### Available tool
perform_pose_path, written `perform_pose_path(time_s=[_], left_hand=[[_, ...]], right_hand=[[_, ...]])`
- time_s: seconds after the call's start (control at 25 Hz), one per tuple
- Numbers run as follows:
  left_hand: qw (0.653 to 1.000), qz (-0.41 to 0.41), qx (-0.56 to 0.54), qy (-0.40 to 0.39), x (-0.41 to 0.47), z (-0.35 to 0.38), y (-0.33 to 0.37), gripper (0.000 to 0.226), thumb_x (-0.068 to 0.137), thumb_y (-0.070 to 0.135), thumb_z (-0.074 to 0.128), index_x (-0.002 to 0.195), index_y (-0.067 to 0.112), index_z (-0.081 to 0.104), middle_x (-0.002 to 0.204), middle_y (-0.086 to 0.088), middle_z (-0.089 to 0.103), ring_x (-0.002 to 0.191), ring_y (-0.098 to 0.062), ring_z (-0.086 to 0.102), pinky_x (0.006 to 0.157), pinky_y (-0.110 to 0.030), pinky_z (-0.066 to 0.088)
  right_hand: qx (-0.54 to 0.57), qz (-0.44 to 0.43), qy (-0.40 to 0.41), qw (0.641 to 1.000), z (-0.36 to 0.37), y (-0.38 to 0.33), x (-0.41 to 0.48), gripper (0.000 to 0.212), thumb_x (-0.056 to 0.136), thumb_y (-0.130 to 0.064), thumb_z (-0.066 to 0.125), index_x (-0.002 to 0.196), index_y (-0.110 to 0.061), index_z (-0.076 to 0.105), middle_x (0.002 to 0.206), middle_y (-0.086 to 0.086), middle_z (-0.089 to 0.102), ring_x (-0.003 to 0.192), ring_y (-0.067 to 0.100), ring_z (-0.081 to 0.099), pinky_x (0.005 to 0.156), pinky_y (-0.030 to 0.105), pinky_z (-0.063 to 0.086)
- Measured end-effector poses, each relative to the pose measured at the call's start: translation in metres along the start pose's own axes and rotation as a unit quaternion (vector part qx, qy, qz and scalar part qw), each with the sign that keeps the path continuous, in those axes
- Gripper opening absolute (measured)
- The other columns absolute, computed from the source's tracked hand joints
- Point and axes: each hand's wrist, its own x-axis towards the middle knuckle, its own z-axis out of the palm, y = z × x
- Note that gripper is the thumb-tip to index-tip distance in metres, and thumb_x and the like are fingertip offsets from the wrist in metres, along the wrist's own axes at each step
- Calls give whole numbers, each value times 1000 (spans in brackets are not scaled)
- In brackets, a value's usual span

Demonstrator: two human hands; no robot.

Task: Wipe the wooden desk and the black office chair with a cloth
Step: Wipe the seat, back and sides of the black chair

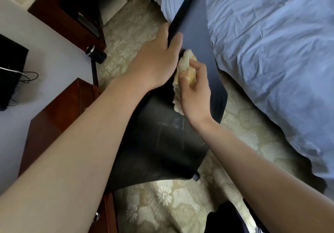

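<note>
Chair, black, is standing on the carpet between the bed and a wooden unit, its backrest on the bed side. Left hand is gripping the backrest's near edge, fingers curled round it, apparently steadying it. Right hand is pinching a bunched yellowish cloth and pressing it low on the backrest, near the seat. Step in hand, as judged: wiping the chair; pale streaks are showing on the seat. The next move is likely calling for long strokes up the backrest while the edge is held firm. No brand, label or writing is readable.
</note>
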Motion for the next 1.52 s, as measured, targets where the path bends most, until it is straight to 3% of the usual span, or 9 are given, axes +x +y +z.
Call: perform_pose_path(time_s=[0.32, 0.44, 0.48, 0.52, 0.76, 0.96, 1.16, 1.36, 1.52], left_hand=[[999, -16, -15, -50, -124, -18, -79, 50, 100, 49, 18, 149, 43, 13, 151, 9, 35, 123, 5, 32, 90, -8, 19], [995, -70, -69, 12, -167, -6, -107, 38, 101, 48, 21, 124, 44, 50, 103, 15, 57, 82, 19, 21, 74, -9, 29], [993, -65, -86, 48, -178, 1, -113, 34, 102, 44, 22, 102, 40, 56, 82, 18, 53, 96, 9, 52, 63, -6, 31], [990, -52, -92, 89, -185, 8, -118, 35, 103, 41, 23, 87, 34, 54, 67, 17, 47, 61, 6, 49, 57, -6, 33], [967, -39, -114, 224, -187, 29, -130, 46, 101, 41, 29, 56, 42, 42, 49, 19, 46, 48, -6, 39, 59, -31, 31], [957, -28, -131, 257, -188, 36, -138, 47, 101, 40, 31, 54, 36, 37, 46, 19, 45, 49, -8, 39, 59, -32, 29], [955, -23, -118, 272, -187, 40, -139, 37, 96, 44, 29, 64, 30, 41, 47, 10, 39, 54, -16, 41, 63, -39, 39], [952, -43, -162, 256, -188, 37, -135, 40, 92, 47, 32, 64, 29, 55, 50, 15, 49, 58, -12, 44, 70, -39, 44], [957, -57, -213, 190, -189, 30, -137, 29, 97, 40, 36, 96, 39, 65, 62, 41, 53, 73, 16, 53, 77, -19, 39]], right_hand=[[-69, 138, -16, 988, 9, 74, -61, 39, 96, -19, 49, 132, -27, 40, 125, 6, 53, 110, 21, 52, 90, 30, 40], [-25, 219, -24, 975, 23, 96, -102, 39, 96, -17, 48, 132, -28, 39, 125, 6, 54, 110, 22, 54, 98, 40, 45], [-17, 229, -27, 973, 27, 100, -114, 39, 97, -17, 47, 133, -28, 39, 126, 5, 53, 112, 22, 53, 100, 42, 44], [-13, 229, -25, 973, 32, 101, -123, 39, 98, -19, 46, 135, -27, 38, 127, 4, 53, 114, 22, 52, 101, 43, 43], [-3, 11, 14, 1000, 48, 28, -133, 38, 93, -17, 50, 129, -21, 43, 123, 5, 54, 111, 20, 54, 97, 39, 45], [-19, -91, 9, 996, 32, 25, -120, 36, 91, -14, 52, 125, -21, 45, 122, 1, 56, 109, 16, 55, 99, 36, 44], [-35, 84, 16, 996, 24, 73, -95, 38, 96, -16, 43, 132, -26, 39, 96, -6, 58, 64, -1, 60, 64, 14, 51], [73, 316, 34, 945, 31, 123, -120, 49, 94, -9, 38, 138, -32, 42, 118, 8, 58, 82, 19, 58, 91, 42, 52], [91, 242, 43, 965, 56, 104, -170, 47, 92, -16, 49, 129, -46, 45, 128, 1, 53, 106, 16, 60, 94, 40, 51]])
